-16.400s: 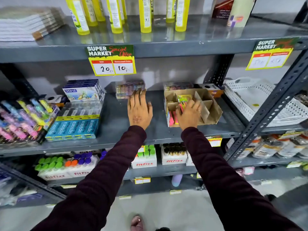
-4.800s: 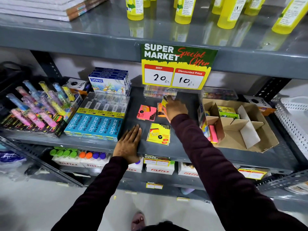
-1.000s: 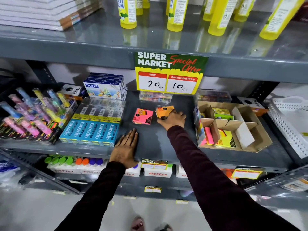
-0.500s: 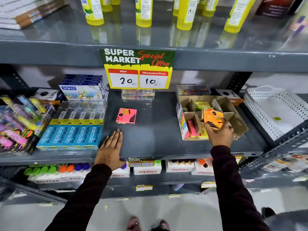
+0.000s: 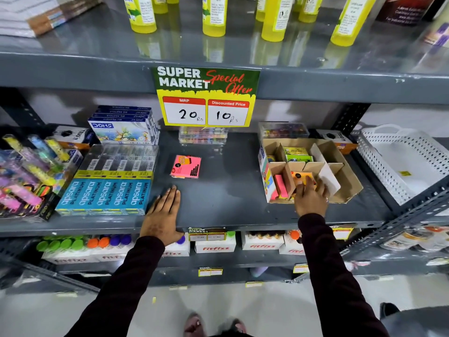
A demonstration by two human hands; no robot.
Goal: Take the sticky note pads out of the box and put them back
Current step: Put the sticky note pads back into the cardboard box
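A brown cardboard box (image 5: 345, 176) with dividers stands on the right of the grey middle shelf (image 5: 230, 190). My right hand (image 5: 309, 199) reaches into its front middle compartment, fingers on an orange sticky note pad (image 5: 302, 177) standing there. A pink pad (image 5: 281, 184) stands in the compartment to its left, and a green and yellow pad (image 5: 297, 154) lies further back. One pink sticky note pad (image 5: 185, 166) lies flat on the shelf, left of the box. My left hand (image 5: 164, 215) rests flat on the shelf's front edge, holding nothing.
Blue pencil boxes (image 5: 107, 193) and clear pencil cases sit left of my left hand. Coloured tubes (image 5: 26, 171) crowd the far left. A white perforated basket (image 5: 403, 164) stands right of the box. A price sign (image 5: 206, 98) hangs from the upper shelf with yellow bottles (image 5: 215, 15).
My right hand picked the orange pad off the shelf, carried it right and lowered it into the box. The pink pad and my left hand stayed put.
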